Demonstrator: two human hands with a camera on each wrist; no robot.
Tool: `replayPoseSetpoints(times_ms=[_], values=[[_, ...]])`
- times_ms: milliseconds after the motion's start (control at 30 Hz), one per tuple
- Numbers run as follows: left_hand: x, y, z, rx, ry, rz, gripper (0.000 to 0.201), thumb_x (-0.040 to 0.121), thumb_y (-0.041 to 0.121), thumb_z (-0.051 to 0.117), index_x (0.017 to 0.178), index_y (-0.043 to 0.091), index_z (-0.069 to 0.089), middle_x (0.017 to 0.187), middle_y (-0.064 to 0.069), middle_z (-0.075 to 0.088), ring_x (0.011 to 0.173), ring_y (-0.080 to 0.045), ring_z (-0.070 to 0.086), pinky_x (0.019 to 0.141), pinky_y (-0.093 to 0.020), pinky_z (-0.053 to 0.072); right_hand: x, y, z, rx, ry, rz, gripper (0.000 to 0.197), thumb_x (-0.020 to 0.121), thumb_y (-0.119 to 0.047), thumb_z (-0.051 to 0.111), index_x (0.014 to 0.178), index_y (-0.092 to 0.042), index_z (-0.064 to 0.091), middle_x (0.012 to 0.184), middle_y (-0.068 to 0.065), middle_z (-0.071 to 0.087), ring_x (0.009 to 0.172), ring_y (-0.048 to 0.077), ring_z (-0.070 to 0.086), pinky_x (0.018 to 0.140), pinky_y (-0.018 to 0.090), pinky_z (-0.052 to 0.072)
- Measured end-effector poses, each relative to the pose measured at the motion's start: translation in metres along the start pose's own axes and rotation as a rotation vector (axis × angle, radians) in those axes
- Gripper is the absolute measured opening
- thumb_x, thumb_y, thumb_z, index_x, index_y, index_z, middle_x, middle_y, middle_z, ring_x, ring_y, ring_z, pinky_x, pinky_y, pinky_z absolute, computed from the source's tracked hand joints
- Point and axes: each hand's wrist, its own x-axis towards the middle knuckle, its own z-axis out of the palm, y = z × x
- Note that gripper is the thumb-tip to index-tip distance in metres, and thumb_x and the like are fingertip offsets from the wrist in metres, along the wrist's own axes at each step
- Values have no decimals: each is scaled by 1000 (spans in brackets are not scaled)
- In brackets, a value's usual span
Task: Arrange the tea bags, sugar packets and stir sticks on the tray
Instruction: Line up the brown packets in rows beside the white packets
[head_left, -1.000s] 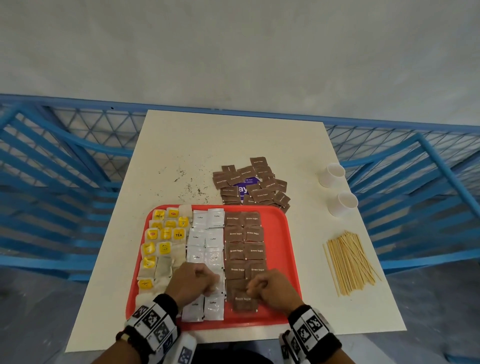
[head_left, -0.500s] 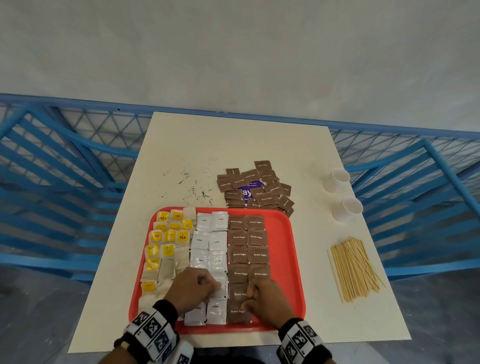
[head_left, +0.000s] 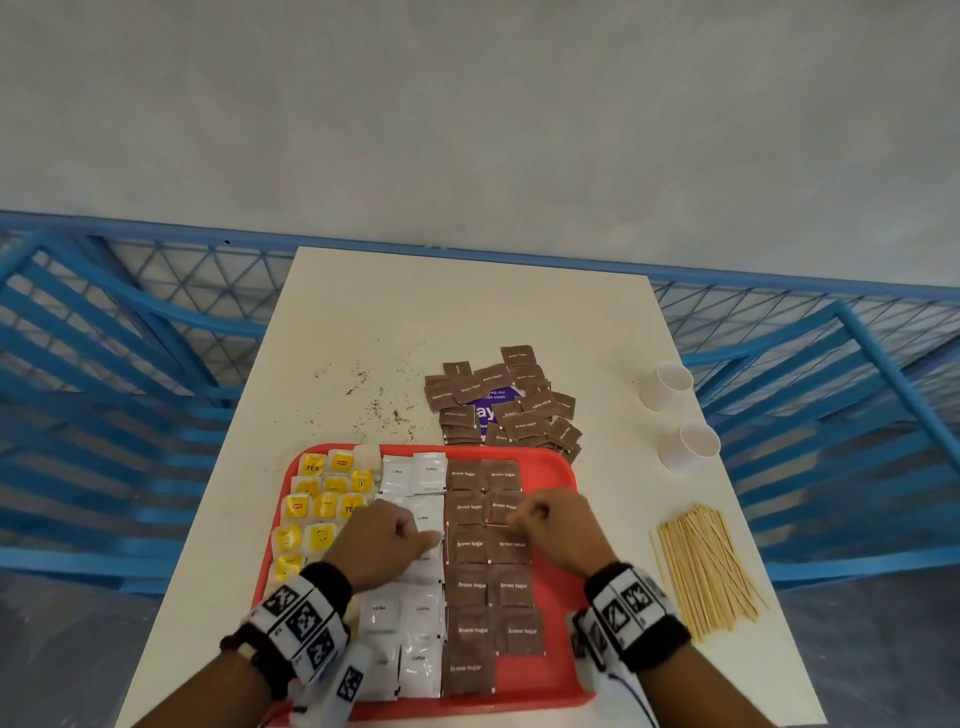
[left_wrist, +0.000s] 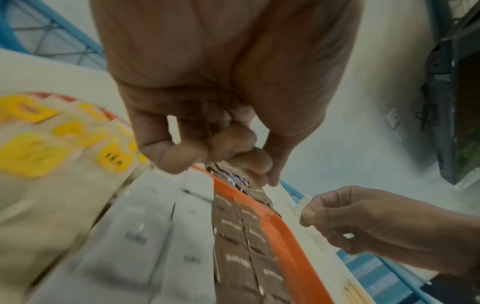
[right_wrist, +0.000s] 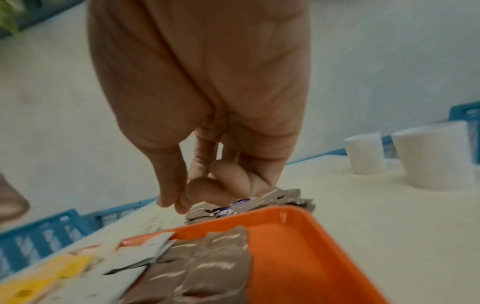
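On the flat red plastic tray (head_left: 558, 587) at the table's near edge, yellow-tagged tea bags (head_left: 322, 512) are lined along its left side, white paper sachets (head_left: 413, 475) down the middle, brown sugar packets (head_left: 488, 587) in two columns beside them, long axes running near edge to far. The right strip is bare. Loose brown packets (head_left: 506, 402) are heaped beyond the far edge; pale wooden stir sticks (head_left: 704, 569) are fanned by the table's right edge, pointing far-to-near. Roughly two-thirds done, it is judged. The left hand (head_left: 382, 545) and right hand (head_left: 553, 530) are curled loosely, nothing gripped.
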Motion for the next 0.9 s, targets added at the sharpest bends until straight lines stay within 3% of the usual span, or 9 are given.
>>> replayPoseSetpoints(times_ms=[67,133,300,400,533,700,800,900], values=[[20,13,-8,58,65,28,42,89,38,71,58,16,52,56,6,58,48,-1,49,49,-9,35,26,2,-16,-152,18,19,41,91,-12,53,54,-27,50,69,-9,64,59,0,54,60,17,40],[43,25,-14,104,116,40,43,89,40,70,59,16,51,56,7,55,52,-6,49,52,-15,35,54,3,-25,-255,31,32,40,92,-15,53,56,-25,42,73,0,60,66,16,54,64,24,39],[102,45,-21,196,159,2,37,89,43,68,63,19,56,70,3,66,69,-17,63,70,-31,55,105,-6,-22,-386,33,-10,19,89,-12,49,73,-20,55,83,4,61,79,26,60,67,33,50],[129,45,-26,178,182,-44,33,90,38,69,65,19,62,74,3,68,73,-18,65,68,-30,54,128,-21,-6,-481,-16,-155,13,90,-12,53,92,-15,65,97,6,66,91,26,64,77,38,56],[154,33,-36,134,225,-96,30,90,33,68,63,23,60,77,3,68,77,-19,64,64,-27,48,162,-39,19,-552,-126,-258,30,92,-14,58,122,-20,60,126,3,57,116,29,52,93,43,51],[179,24,-44,49,262,-160,8,88,33,67,90,27,63,93,3,68,87,-22,66,81,-34,54,186,-45,33,-607,-287,-253,43,90,-25,58,133,-30,53,139,-3,49,126,34,44,96,52,50],[202,29,-44,134,280,-132,22,90,30,65,109,21,62,104,1,60,98,-23,58,85,-34,48,190,-49,34,-690,-306,-264,47,91,-27,57,138,-27,48,141,2,48,126,36,45,93,52,51],[226,31,-38,279,256,-131,27,91,31,61,116,19,58,120,-5,57,111,-27,55,96,-41,46,189,-54,32,-762,-309,-290,45,94,-21,55,138,-15,46,141,10,47,127,39,44,96,52,49]])
